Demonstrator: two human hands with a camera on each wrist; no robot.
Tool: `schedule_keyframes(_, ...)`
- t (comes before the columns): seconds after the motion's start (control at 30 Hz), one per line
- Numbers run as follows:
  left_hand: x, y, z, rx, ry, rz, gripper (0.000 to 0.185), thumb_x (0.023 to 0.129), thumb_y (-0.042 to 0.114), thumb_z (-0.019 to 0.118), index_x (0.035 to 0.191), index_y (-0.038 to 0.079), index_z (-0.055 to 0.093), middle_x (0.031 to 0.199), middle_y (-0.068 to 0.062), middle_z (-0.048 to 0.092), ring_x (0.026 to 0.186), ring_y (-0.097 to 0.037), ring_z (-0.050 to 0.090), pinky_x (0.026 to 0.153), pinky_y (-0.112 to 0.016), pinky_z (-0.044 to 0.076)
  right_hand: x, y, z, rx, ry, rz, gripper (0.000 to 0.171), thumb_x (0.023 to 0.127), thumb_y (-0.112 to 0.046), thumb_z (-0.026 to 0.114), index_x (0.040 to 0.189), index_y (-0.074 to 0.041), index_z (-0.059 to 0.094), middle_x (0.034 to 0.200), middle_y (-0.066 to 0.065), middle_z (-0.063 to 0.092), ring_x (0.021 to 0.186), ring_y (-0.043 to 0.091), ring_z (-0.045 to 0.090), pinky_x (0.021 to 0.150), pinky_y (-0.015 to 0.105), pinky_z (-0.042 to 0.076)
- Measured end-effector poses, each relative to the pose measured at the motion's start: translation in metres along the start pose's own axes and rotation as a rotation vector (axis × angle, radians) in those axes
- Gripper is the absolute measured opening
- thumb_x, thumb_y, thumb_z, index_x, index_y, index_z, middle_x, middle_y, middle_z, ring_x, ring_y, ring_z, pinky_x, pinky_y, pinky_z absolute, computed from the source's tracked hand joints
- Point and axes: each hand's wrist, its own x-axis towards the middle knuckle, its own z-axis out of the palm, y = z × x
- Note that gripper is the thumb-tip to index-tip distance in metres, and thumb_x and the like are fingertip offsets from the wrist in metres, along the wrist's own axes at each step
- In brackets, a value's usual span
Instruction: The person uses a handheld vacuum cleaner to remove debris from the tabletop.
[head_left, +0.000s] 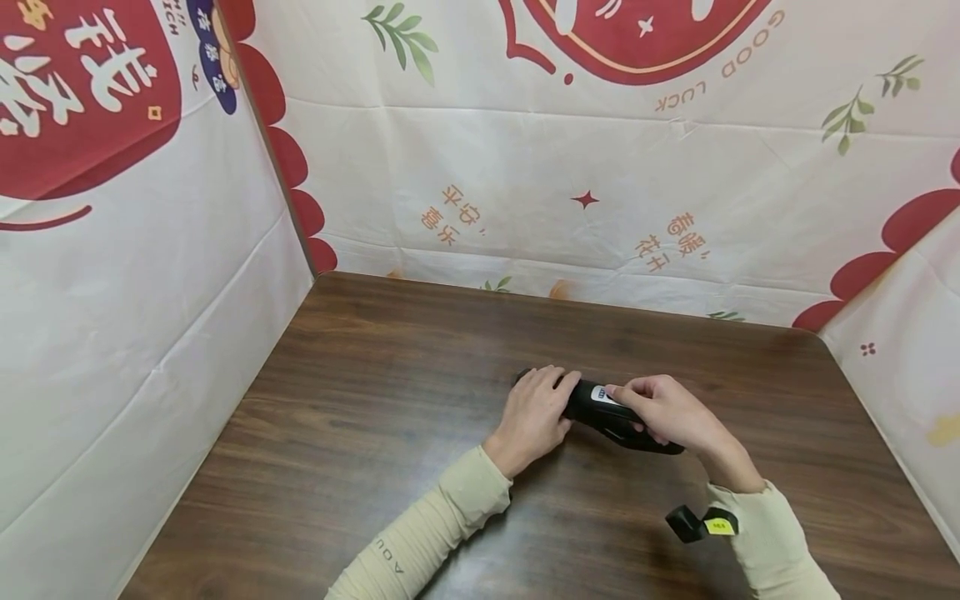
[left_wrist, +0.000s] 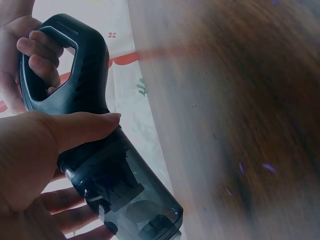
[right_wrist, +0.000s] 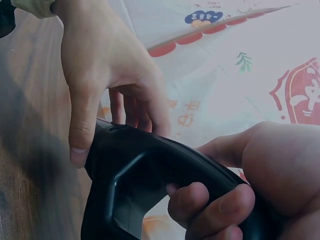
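A black handheld vacuum cleaner lies slantwise low over the table, with a small white label on its top. My left hand holds its body toward the left end, the thumb on one side and the fingers round the other. In the left wrist view a see-through dust cup forms the vacuum's lower end. My right hand grips the looped handle, its fingers curled through the opening and its thumb near the label. The right wrist view has both hands on the black casing; the dust cup is out of sight there.
The brown wood-grain table spreads around the hands. White printed cloth stands along its back edge, with more cloth at the left and right sides. A black wrist-worn device with a yellow label sits at the right cuff.
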Motion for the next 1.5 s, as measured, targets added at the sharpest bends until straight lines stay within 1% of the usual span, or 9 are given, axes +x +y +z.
schedule_keyframes(0.4, -0.001, 0.004, -0.001, 0.004, 0.007, 0.014, 0.063, 0.075, 0.033, 0.085, 0.129, 0.014, 0.06, 0.121, -0.004, 0.066, 0.115, -0.019, 0.062, 0.102, -0.036, 0.05, -0.004, 0.001, 0.002, 0.017, -0.018, 0.013, 0.049, 0.1, -0.048, 0.052, 0.084, -0.004, 0.063, 0.059, -0.001, 0.048, 0.041, 0.011, 0.039, 0.039, 0.026, 0.037)
schedule_keyframes(0.67, -0.001, 0.005, -0.001, 0.017, -0.018, 0.02, 0.065, 0.073, 0.031, 0.086, 0.13, 0.015, 0.06, 0.122, -0.004, 0.065, 0.115, -0.018, 0.062, 0.102, -0.036, 0.049, -0.007, 0.003, 0.004, 0.01, -0.015, -0.014, 0.048, 0.101, -0.046, 0.051, 0.082, -0.003, 0.062, 0.058, 0.0, 0.048, 0.04, 0.012, 0.041, 0.039, 0.027, 0.038)
schedule_keyframes(0.8, -0.001, 0.004, -0.003, 0.02, -0.035, 0.03, 0.066, 0.074, 0.032, 0.086, 0.132, 0.016, 0.06, 0.123, -0.003, 0.065, 0.116, -0.017, 0.062, 0.103, -0.036, 0.049, -0.007, 0.007, 0.004, 0.043, -0.022, -0.018, 0.05, 0.101, -0.046, 0.051, 0.08, -0.001, 0.059, 0.059, 0.002, 0.05, 0.04, 0.013, 0.042, 0.04, 0.029, 0.041)
schedule_keyframes(0.9, -0.001, 0.003, -0.007, 0.009, -0.051, 0.043, 0.067, 0.075, 0.033, 0.085, 0.134, 0.016, 0.058, 0.123, -0.002, 0.066, 0.116, -0.017, 0.062, 0.104, -0.035, 0.048, -0.007, 0.01, 0.004, 0.103, -0.035, 0.001, 0.05, 0.101, -0.046, 0.051, 0.083, 0.0, 0.06, 0.061, 0.003, 0.052, 0.041, 0.013, 0.043, 0.04, 0.028, 0.041)
schedule_keyframes(1.0, -0.001, 0.0, -0.011, -0.004, -0.057, 0.059, 0.065, 0.075, 0.034, 0.085, 0.133, 0.018, 0.059, 0.121, -0.001, 0.067, 0.114, -0.016, 0.063, 0.103, -0.033, 0.048, -0.005, 0.012, 0.003, 0.162, -0.051, 0.019, 0.05, 0.1, -0.047, 0.052, 0.089, 0.0, 0.063, 0.063, 0.004, 0.055, 0.043, 0.012, 0.044, 0.041, 0.027, 0.042)
schedule_keyframes(1.13, -0.001, -0.006, -0.018, -0.003, -0.063, 0.086, 0.06, 0.074, 0.034, 0.086, 0.127, 0.02, 0.062, 0.113, 0.001, 0.068, 0.108, -0.015, 0.065, 0.099, -0.032, 0.05, -0.003, 0.017, 0.004, 0.204, -0.09, -0.014, 0.044, 0.1, -0.041, 0.056, 0.101, 0.002, 0.065, 0.07, 0.008, 0.06, 0.047, 0.013, 0.047, 0.044, 0.027, 0.044)
schedule_keyframes(1.23, 0.0, -0.01, -0.023, 0.009, -0.106, 0.091, 0.058, 0.074, 0.036, 0.086, 0.125, 0.021, 0.063, 0.108, 0.003, 0.068, 0.104, -0.014, 0.065, 0.094, -0.031, 0.052, -0.002, 0.021, 0.004, 0.194, -0.106, -0.041, 0.041, 0.096, -0.034, 0.064, 0.115, 0.002, 0.064, 0.078, 0.011, 0.061, 0.054, 0.015, 0.052, 0.049, 0.029, 0.048)
schedule_keyframes(1.37, 0.002, -0.014, -0.028, 0.019, -0.209, 0.074, 0.059, 0.076, 0.04, 0.084, 0.128, 0.022, 0.062, 0.108, 0.003, 0.067, 0.1, -0.015, 0.065, 0.084, -0.032, 0.055, -0.001, 0.025, 0.006, 0.128, -0.074, -0.074, 0.049, 0.09, -0.031, 0.072, 0.128, -0.002, 0.06, 0.092, 0.012, 0.062, 0.069, 0.021, 0.057, 0.058, 0.031, 0.052)
schedule_keyframes(1.5, 0.003, -0.019, -0.029, 0.028, -0.302, 0.053, 0.059, 0.076, 0.043, 0.082, 0.128, 0.023, 0.062, 0.109, 0.002, 0.067, 0.097, -0.016, 0.065, 0.072, -0.033, 0.055, 0.001, 0.028, 0.011, 0.068, -0.02, -0.139, 0.047, 0.089, -0.033, 0.074, 0.126, -0.008, 0.064, 0.106, 0.011, 0.065, 0.084, 0.023, 0.059, 0.069, 0.029, 0.052)
